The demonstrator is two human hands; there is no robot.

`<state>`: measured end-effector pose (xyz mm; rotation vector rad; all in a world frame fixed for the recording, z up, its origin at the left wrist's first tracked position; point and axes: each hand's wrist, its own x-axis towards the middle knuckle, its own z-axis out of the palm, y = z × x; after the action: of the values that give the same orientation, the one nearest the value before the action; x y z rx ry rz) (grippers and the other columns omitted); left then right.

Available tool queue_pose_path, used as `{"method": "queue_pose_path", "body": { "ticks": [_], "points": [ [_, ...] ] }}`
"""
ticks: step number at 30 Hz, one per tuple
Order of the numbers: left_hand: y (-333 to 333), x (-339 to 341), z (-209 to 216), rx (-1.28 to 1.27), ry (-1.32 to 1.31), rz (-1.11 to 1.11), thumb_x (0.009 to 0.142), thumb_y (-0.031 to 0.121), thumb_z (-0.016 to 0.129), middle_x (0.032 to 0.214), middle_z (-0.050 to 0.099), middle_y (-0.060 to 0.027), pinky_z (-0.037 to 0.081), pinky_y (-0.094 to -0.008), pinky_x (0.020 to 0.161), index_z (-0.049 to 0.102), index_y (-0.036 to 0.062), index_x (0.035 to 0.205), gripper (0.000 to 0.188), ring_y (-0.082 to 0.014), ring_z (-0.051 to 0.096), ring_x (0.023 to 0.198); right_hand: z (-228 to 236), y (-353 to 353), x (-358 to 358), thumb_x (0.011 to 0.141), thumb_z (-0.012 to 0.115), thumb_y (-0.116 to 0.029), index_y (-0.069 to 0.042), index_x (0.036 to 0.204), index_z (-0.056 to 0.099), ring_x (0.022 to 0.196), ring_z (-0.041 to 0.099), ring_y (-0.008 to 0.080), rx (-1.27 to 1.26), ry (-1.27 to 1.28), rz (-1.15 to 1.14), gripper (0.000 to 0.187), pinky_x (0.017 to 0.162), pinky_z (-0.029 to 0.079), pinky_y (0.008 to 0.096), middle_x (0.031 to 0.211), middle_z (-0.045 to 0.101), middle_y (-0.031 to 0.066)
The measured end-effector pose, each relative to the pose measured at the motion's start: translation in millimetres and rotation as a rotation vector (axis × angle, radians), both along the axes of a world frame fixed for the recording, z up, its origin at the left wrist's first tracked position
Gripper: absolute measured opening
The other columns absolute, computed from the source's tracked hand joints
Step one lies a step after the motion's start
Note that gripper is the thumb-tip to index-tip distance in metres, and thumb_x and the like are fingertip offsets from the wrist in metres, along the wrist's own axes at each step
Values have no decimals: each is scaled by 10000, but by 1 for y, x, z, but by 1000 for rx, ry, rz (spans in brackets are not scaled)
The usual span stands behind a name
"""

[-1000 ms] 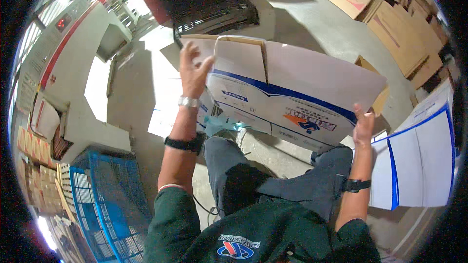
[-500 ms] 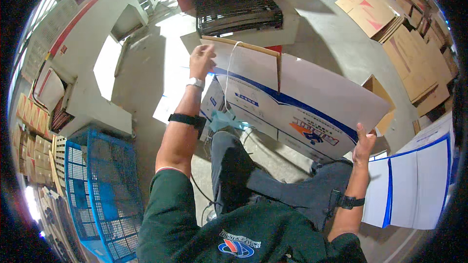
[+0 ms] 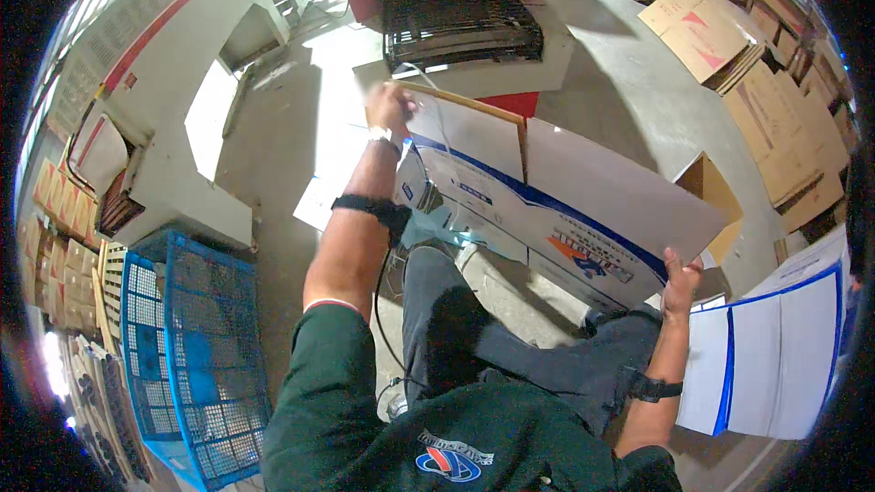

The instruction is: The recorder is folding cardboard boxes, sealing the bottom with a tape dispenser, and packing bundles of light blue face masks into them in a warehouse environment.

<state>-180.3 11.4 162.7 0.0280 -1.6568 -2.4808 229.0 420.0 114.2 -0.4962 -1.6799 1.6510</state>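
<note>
A folded white carton (image 3: pixel 629 178) with blue trim and an orange-and-blue print stands tilted in front of my legs. My right hand (image 3: pixel 682 281) grips its right end, thumb on the printed face. At its upper left corner is my left hand (image 3: pixel 389 107), slightly blurred, with curled fingers; whether they hold the carton's edge or a cord is hidden. A thin white cord (image 3: pixel 443 118) loops over the top edge and hangs down the front face. Pale blue-green plastic (image 3: pixel 428 226) lies below the carton's left part, near my knee.
Ahead stands a red and grey machine (image 3: pixel 465 32) with a dark slatted opening. A long pale machine (image 3: pixel 137 118) and a blue mesh cage (image 3: pixel 196 355) are on the left. To the right are flattened brown cartons (image 3: pixel 697 27) and a stack of white cartons (image 3: pixel 766 364).
The top of the cord loop has swung left toward my left hand. My right hand keeps its hold on the carton's right end. The whole view has shifted slightly.
</note>
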Motion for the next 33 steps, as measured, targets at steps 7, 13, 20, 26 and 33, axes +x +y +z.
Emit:
{"method": "queue_pose_path", "body": {
  "ticks": [7,13,20,26,33],
  "points": [
    [-59,-67,28,-509,-72,427,797,91,575,707,662,-135,552,-383,608,627,11,889,133,-275,677,658,-5,5,7,818,723,-102,-33,1093,599,1008,565,162,1,81,-74,310,931,420,332,1077,627,44],
    [-137,-85,-34,-248,-276,509,737,150,671,807,687,-187,567,-368,695,652,-15,871,213,-307,698,716,-6,45,32,844,715,-162,-29,1147,548,1050,571,204,-137,172,-3,370,947,441,357,1156,597,87],
    [-58,-3,-73,-1353,-30,212,779,363,710,1298,536,-259,423,-384,1018,455,-33,1345,736,-360,564,1158,-17,62,48,840,739,-147,-114,826,491,750,447,69,-91,145,-303,251,783,433,282,832,481,-14],
    [15,24,-44,-452,243,-14,899,291,642,1345,504,-230,436,-374,971,462,25,1355,558,-278,542,1172,27,-16,4,845,722,-113,29,1224,542,1089,527,164,7,131,-189,443,1010,363,321,1209,580,71],
    [93,48,-16,-363,62,-146,829,409,712,1328,486,-246,546,-370,777,323,32,1436,814,-294,560,1129,19,-62,10,838,732,-131,8,1166,599,1026,553,162,110,17,-146,380,965,396,322,1119,623,59]
  ]
}}
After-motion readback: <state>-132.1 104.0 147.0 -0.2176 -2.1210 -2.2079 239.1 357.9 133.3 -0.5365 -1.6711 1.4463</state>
